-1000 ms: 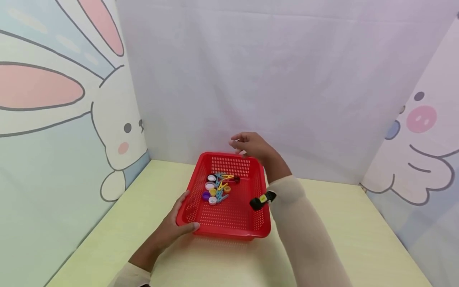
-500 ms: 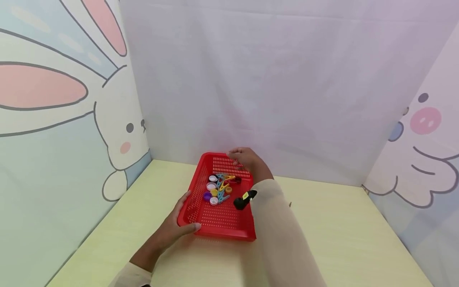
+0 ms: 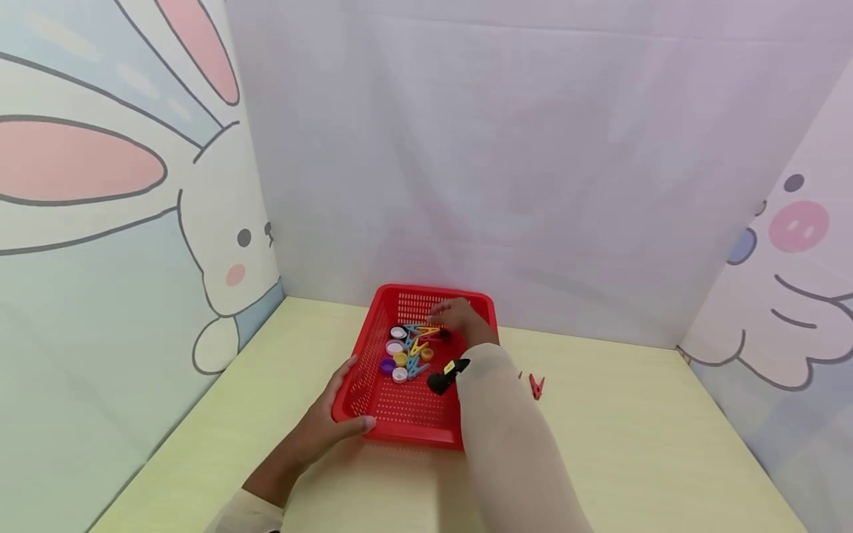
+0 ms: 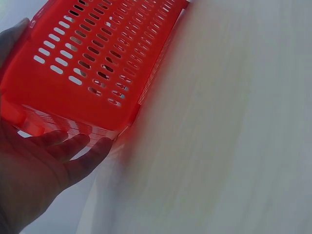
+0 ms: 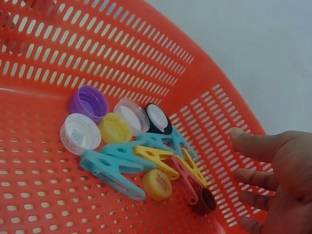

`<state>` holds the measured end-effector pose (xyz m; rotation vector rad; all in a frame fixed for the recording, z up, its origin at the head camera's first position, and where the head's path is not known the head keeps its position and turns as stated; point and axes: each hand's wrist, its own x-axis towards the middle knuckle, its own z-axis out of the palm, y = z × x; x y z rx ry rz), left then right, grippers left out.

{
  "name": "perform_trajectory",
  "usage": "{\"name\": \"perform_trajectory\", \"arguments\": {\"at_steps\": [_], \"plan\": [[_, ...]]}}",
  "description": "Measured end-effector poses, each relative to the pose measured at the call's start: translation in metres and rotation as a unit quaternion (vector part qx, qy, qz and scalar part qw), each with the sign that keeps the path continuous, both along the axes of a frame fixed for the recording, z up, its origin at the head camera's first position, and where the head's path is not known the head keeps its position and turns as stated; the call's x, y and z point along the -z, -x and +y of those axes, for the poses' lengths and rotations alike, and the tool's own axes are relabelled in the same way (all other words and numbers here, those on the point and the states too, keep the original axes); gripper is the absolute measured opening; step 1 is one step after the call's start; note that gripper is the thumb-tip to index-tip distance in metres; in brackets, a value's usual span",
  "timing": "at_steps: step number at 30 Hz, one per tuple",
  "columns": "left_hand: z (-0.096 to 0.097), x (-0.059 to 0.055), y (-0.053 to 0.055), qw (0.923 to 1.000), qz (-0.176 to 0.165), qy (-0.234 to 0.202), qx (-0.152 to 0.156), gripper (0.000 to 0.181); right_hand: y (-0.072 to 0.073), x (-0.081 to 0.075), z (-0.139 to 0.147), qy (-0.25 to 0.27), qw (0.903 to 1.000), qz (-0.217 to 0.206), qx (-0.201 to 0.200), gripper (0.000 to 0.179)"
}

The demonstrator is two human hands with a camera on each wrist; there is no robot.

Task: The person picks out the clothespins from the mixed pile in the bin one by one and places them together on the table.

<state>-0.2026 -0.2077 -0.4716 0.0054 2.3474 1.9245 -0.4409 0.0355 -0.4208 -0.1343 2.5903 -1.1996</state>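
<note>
A red slotted basket stands before me. At its near left corner my left hand grips it, thumb over the rim and fingers round the side. My right hand is inside the back right part, fingers apart and nothing between them. Close by its fingertips in the right wrist view lie a dark brown cap, a red clothespin and yellow clothespins. Blue clothespins, a purple cap, a white cap and several other caps form the rest of the pile.
Right of the basket on the pale yellow table lies another red clothespin, with a small tip of something showing beside my sleeve. A white cloth wall rises close behind the basket, and printed panels stand at both sides.
My right hand has come down from above the back rim into the basket, its sleeve shifting left and uncovering the red clothespin on the table. The left hand keeps its grip.
</note>
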Motion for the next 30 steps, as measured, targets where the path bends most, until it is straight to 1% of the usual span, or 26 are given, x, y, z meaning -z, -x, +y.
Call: {"name": "perform_trajectory", "arguments": {"at_steps": [4,9,11,13,19,25,30], "plan": [[0.000,0.000,-0.001,1.0000,0.002,0.002,0.000,0.115,-0.002,0.003,0.000,-0.033,0.9994,-0.006,-0.007,0.032],[0.000,0.000,0.000,1.0000,0.001,0.004,-0.003,0.115,-0.005,0.006,-0.001,-0.065,0.9972,-0.036,-0.012,0.033],[0.001,0.000,0.000,1.0000,0.001,0.003,-0.004,0.115,-0.005,0.008,-0.002,-0.064,0.9968,-0.047,-0.002,0.035],[0.002,0.000,-0.001,1.0000,0.001,0.003,-0.005,0.115,-0.005,0.008,-0.001,-0.067,0.9965,-0.050,0.002,0.036],[0.004,-0.001,-0.001,1.0000,0.004,0.003,-0.002,0.115,-0.003,0.013,0.001,-0.065,0.9954,-0.067,0.021,0.034],[0.004,-0.001,-0.001,0.9999,0.007,0.009,-0.007,0.117,-0.005,0.013,0.003,-0.063,0.9965,-0.055,0.006,0.039],[0.004,0.000,-0.001,0.9999,0.006,0.012,-0.008,0.116,-0.012,0.011,0.004,-0.037,0.9968,-0.069,0.014,0.046]]}}
